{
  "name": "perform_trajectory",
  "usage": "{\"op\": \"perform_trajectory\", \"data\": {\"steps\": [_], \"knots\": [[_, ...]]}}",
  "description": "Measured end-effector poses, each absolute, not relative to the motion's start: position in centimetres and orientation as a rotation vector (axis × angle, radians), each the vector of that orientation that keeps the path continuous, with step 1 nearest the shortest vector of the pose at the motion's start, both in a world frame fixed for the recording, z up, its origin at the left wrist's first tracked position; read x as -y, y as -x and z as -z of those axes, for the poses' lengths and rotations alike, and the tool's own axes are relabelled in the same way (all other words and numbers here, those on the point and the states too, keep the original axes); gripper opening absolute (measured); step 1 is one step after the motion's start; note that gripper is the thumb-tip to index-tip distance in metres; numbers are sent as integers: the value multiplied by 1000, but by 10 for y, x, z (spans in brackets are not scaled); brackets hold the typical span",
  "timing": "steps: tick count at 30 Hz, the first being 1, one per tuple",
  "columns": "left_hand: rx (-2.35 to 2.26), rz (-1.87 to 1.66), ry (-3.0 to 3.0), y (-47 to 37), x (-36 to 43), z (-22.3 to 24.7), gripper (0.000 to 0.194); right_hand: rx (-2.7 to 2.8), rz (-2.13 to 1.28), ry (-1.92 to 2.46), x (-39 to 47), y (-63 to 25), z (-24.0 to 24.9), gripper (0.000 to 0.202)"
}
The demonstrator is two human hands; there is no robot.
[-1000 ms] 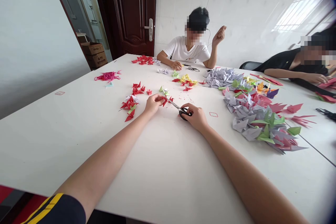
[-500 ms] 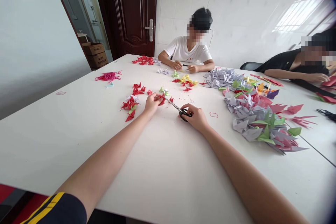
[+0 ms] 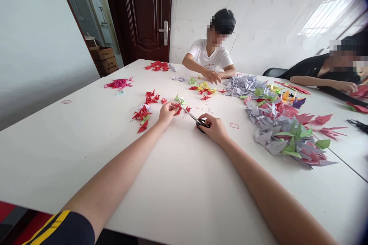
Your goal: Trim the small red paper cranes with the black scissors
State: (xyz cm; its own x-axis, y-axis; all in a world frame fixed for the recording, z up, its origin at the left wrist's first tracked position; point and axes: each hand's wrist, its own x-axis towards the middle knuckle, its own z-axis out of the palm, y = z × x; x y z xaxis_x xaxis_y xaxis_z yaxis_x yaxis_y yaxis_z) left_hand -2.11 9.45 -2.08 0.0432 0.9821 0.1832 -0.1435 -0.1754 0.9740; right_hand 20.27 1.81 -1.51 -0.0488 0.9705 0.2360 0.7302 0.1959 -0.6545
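Observation:
Near the middle of the white table (image 3: 94, 138), my left hand (image 3: 168, 111) is closed on a small red folded paper piece (image 3: 178, 109). The fingers of my right hand (image 3: 213, 125) are in the black handles of the scissors (image 3: 196, 119). The scissor tips touch or nearly touch the red paper. Just left of my left hand lie red paper cranes (image 3: 142, 113) with some green and white ones. A green and white crane (image 3: 180, 100) sits right behind the held piece. Small red scraps are scattered behind the scissors.
A large heap of grey, pink and green cranes (image 3: 276, 122) covers the right side. Pink string (image 3: 118, 83) lies at the left, and red cranes (image 3: 157, 66) at the far edge. One person (image 3: 211, 53) sits opposite, another (image 3: 322, 69) at the right.
The person opposite has leaned to the right and reached a hand toward the grey cranes. My hands, the scissors and the red paper look almost unmoved.

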Motion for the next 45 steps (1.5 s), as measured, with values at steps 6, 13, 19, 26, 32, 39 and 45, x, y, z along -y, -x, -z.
{"op": "perform_trajectory", "data": {"steps": [6,13,19,26,32,39,45], "knots": [[-978,-1357,-1258,21,-94,20,14,1840,-489,1596,-18,-202,14,34],[-978,-1351,-1261,21,-94,20,15,1832,-494,1600,-18,-203,15,33],[-990,-1339,-1273,21,-94,20,15,1831,-492,1600,-18,-202,15,33],[-1000,-1327,-1292,20,-94,21,16,1835,-488,1613,-19,-202,15,33],[-1017,-1316,-1318,21,-97,23,15,1835,-487,1611,-19,-203,16,33],[-1021,-1302,-1344,20,-95,21,13,1842,-475,1607,-20,-203,17,32],[-1018,-1303,-1359,20,-93,20,14,1839,-471,1607,-20,-203,17,32]]}}
